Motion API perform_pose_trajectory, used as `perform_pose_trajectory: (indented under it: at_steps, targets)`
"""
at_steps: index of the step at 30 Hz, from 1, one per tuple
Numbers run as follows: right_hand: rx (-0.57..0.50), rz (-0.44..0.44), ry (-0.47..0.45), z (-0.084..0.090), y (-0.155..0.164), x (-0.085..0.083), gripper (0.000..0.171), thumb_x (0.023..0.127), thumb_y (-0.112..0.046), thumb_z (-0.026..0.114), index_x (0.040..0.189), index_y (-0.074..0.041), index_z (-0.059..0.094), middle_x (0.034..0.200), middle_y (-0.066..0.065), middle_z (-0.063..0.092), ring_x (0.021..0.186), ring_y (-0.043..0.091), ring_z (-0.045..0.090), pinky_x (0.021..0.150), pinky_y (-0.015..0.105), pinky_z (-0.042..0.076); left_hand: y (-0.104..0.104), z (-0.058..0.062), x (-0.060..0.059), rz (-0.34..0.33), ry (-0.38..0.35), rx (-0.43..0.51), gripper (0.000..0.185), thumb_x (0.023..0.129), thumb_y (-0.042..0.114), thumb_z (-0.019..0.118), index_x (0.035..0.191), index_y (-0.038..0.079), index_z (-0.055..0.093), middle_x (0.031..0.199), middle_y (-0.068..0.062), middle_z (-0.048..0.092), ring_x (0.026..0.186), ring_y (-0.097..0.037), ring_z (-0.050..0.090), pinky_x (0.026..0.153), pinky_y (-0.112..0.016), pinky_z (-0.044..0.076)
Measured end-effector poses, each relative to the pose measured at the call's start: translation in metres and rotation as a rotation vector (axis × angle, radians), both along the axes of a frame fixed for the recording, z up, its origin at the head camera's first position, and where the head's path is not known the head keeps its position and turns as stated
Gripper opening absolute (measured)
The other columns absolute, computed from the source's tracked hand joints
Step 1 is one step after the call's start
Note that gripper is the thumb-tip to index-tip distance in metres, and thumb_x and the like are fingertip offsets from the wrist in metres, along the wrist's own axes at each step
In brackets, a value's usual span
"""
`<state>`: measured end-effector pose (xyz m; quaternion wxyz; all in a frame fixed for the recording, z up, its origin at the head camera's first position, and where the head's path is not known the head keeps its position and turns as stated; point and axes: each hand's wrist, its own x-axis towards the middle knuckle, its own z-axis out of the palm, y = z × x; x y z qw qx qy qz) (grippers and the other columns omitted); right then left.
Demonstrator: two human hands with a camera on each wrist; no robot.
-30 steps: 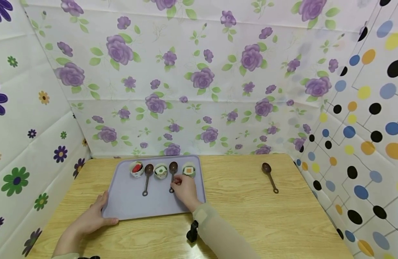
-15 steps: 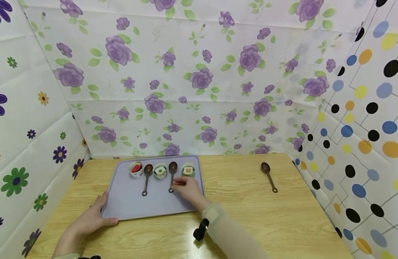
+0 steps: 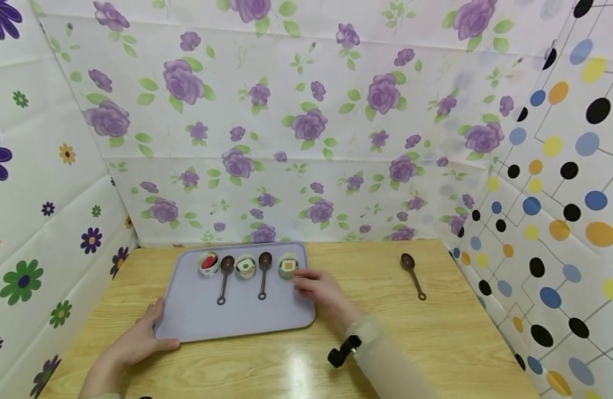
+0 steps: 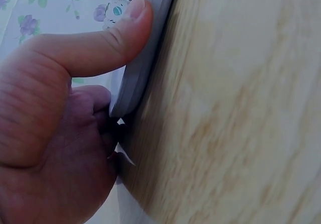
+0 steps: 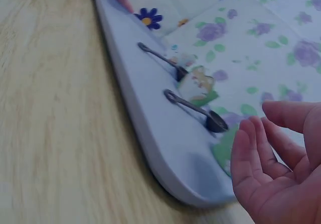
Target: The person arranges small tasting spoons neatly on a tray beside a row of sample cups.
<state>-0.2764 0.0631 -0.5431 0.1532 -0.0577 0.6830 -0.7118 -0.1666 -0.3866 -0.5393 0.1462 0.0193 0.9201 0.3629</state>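
Note:
A lilac tray [image 3: 202, 318] lies on the wooden table [image 3: 411, 332]. Along its far edge stand three small cups [image 3: 209, 264] [image 3: 245, 266] [image 3: 288, 266], with a brown spoon [image 3: 224, 277] and a second brown spoon [image 3: 264, 272] lying between them. My left hand [image 3: 139, 338] grips the tray's near-left corner [image 4: 135, 83], thumb on top. Hovering over the tray's right edge, my right hand [image 3: 318, 288] is empty with its fingers loose, just right of the orange-topped cup. The right wrist view shows the tray [image 5: 150, 128], both spoons [image 5: 193, 108] and my relaxed right hand [image 5: 276, 158].
A third brown spoon [image 3: 413, 275] lies on the table at the far right. Flower-patterned sheets [image 3: 306, 127] wall the back and left, and a dotted sheet [image 3: 551, 210] walls the right. A black wrist strap [image 3: 342, 352] shows on my right forearm.
My right hand let go of the second spoon's handle and moved right, off toward the tray's right edge. The left hand kept its hold on the tray corner.

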Motion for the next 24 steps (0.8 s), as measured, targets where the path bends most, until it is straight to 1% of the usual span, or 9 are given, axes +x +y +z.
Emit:
perform_pose_trajectory:
  at_steps: [1, 4, 7, 10, 14, 15, 18, 21, 24]
  targets:
    - [-0.017, 0.002, -0.019, 0.001, 0.009, -0.001, 0.042, 0.1, -0.011, 0.074, 0.137, 0.008, 0.067, 0.113, 0.006, 0.077, 0.092, 0.01, 0.071, 0.084, 0.026, 0.061, 0.0, 0.0, 0.0, 0.0, 0.004, 0.001, 0.137, 0.086, 0.041, 0.09, 0.161, -0.014, -0.01, 0.163, -0.047, -0.012, 0.149, -0.067, -0.013, 0.116, -0.082, -0.005]
    - [-0.03, -0.022, -0.04, 0.006, 0.037, -0.002, 0.045, 0.102, -0.014, 0.074, 0.141, 0.006, 0.065, 0.116, 0.007, 0.076, 0.094, 0.011, 0.071, 0.087, 0.027, 0.061, -0.001, 0.0, 0.001, 0.0, 0.008, 0.003, 0.137, 0.085, 0.041, 0.09, 0.161, -0.015, -0.01, 0.162, -0.047, -0.012, 0.149, -0.067, -0.013, 0.115, -0.082, -0.006]
    - [-0.027, -0.064, -0.051, 0.008, 0.068, -0.001, 0.048, 0.103, -0.016, 0.074, 0.145, 0.005, 0.062, 0.119, 0.009, 0.075, 0.095, 0.013, 0.071, 0.088, 0.029, 0.061, 0.0, 0.0, 0.001, 0.002, 0.005, 0.002, 0.137, 0.085, 0.041, 0.09, 0.161, -0.015, -0.01, 0.162, -0.047, -0.013, 0.149, -0.067, -0.013, 0.115, -0.082, -0.007]
    - [-0.008, -0.113, -0.05, 0.01, 0.099, 0.002, 0.051, 0.104, -0.018, 0.074, 0.148, 0.003, 0.061, 0.123, 0.01, 0.073, 0.101, 0.017, 0.071, 0.09, 0.031, 0.062, 0.0, 0.001, 0.0, 0.004, -0.001, -0.002, 0.138, 0.085, 0.041, 0.09, 0.161, -0.015, -0.01, 0.162, -0.047, -0.012, 0.149, -0.067, -0.014, 0.115, -0.082, -0.007]
    - [0.022, -0.169, -0.033, 0.012, 0.136, 0.005, 0.054, 0.105, -0.021, 0.073, 0.151, 0.003, 0.057, 0.132, 0.014, 0.069, 0.114, 0.025, 0.069, 0.099, 0.036, 0.06, 0.0, 0.001, -0.002, 0.005, -0.007, -0.012, 0.137, 0.085, 0.041, 0.09, 0.161, -0.014, -0.01, 0.162, -0.047, -0.013, 0.15, -0.066, -0.013, 0.116, -0.081, -0.006]
    - [0.037, -0.178, -0.025, 0.013, 0.145, 0.006, 0.055, 0.106, -0.022, 0.071, 0.152, 0.002, 0.056, 0.136, 0.014, 0.066, 0.117, 0.025, 0.068, 0.101, 0.036, 0.059, 0.001, 0.001, -0.002, 0.005, -0.007, -0.01, 0.137, 0.085, 0.041, 0.09, 0.161, -0.014, -0.01, 0.162, -0.047, -0.013, 0.15, -0.066, -0.013, 0.116, -0.081, -0.006]
    - [0.077, -0.238, -0.006, 0.015, 0.169, 0.012, 0.054, 0.107, -0.024, 0.07, 0.153, 0.001, 0.056, 0.142, 0.015, 0.063, 0.123, 0.027, 0.066, 0.103, 0.037, 0.058, 0.001, 0.001, -0.003, 0.003, -0.009, -0.008, 0.137, 0.086, 0.04, 0.09, 0.161, -0.014, -0.01, 0.162, -0.047, -0.013, 0.15, -0.066, -0.013, 0.116, -0.081, -0.006]
    - [0.128, -0.28, 0.007, 0.016, 0.189, 0.018, 0.055, 0.107, -0.026, 0.07, 0.154, 0.0, 0.055, 0.143, 0.014, 0.063, 0.122, 0.023, 0.066, 0.102, 0.035, 0.058, 0.002, 0.002, -0.002, 0.003, -0.011, -0.008, 0.136, 0.086, 0.041, 0.089, 0.161, -0.014, -0.01, 0.162, -0.047, -0.013, 0.15, -0.067, -0.013, 0.116, -0.081, -0.006]
    - [0.182, -0.327, 0.028, 0.015, 0.208, 0.022, 0.056, 0.107, -0.025, 0.07, 0.153, 0.003, 0.054, 0.14, 0.012, 0.066, 0.115, 0.015, 0.068, 0.098, 0.033, 0.059, 0.002, 0.002, -0.001, 0.002, -0.01, -0.014, 0.136, 0.086, 0.041, 0.089, 0.161, -0.014, -0.01, 0.163, -0.046, -0.012, 0.15, -0.067, -0.012, 0.116, -0.081, -0.006]
